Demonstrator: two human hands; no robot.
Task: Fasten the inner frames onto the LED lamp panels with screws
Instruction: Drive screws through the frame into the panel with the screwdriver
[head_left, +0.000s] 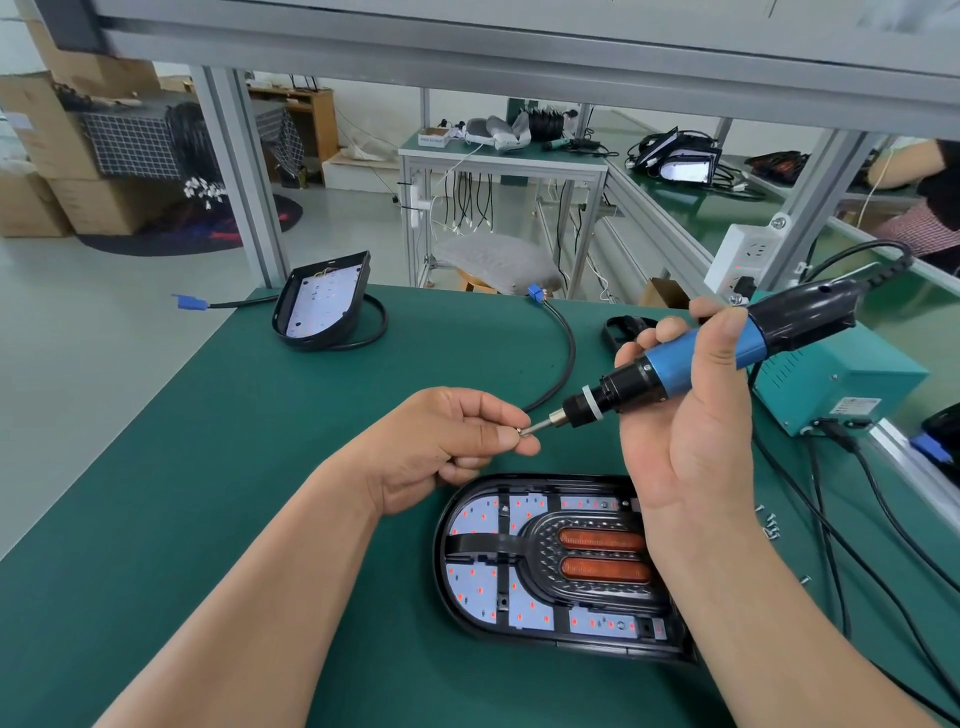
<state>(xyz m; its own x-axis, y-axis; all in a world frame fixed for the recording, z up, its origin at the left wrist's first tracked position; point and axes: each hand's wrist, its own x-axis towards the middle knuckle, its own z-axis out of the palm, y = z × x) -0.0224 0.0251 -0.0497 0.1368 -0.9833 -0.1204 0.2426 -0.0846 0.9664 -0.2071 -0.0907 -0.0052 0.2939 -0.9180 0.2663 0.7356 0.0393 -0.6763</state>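
Note:
An LED lamp panel (483, 587) lies flat on the green mat near me, with a black inner frame (535, 545) and two orange lenses seated in it. My right hand (691, 447) grips a blue and black electric screwdriver (691, 358) above the panel, its bit pointing left. My left hand (447, 441) pinches a small screw (521, 431) at the tip of the bit. A second lamp panel (322, 301) sits tilted at the far left of the mat.
Several loose screws (772, 527) lie on the mat right of the panel. A teal power box (831, 384) with black cables stands at the right. A black cable with a blue plug (536, 293) curves across the mat. Another black frame (623, 327) lies behind my right hand.

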